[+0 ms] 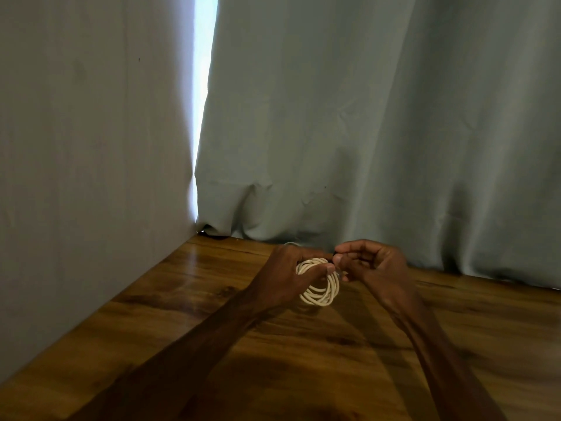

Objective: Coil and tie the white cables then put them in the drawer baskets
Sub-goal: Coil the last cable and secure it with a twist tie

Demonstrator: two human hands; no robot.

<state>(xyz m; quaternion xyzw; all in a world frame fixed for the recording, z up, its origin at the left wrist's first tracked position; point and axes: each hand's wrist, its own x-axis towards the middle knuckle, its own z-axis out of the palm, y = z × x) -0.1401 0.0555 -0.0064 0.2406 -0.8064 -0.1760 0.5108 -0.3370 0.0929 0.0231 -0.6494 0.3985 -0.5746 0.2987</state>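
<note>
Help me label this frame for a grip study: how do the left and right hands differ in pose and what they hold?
The left hand wraps round the white cable coil, thumb across its loops; the right hand holds no loops, only pinching a small dark piece at the coil's top. The left hand's grip carries the coil; the right hand's fingertips only meet it. Both have curled fingers, over the wooden table.

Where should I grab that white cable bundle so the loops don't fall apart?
Come from the left and grip the white cable coil at its top, as the left hand does, thumb across all loops. Strands bunch there; lower down they fan apart. The right hand pinches a small dark piece beside it.
</note>
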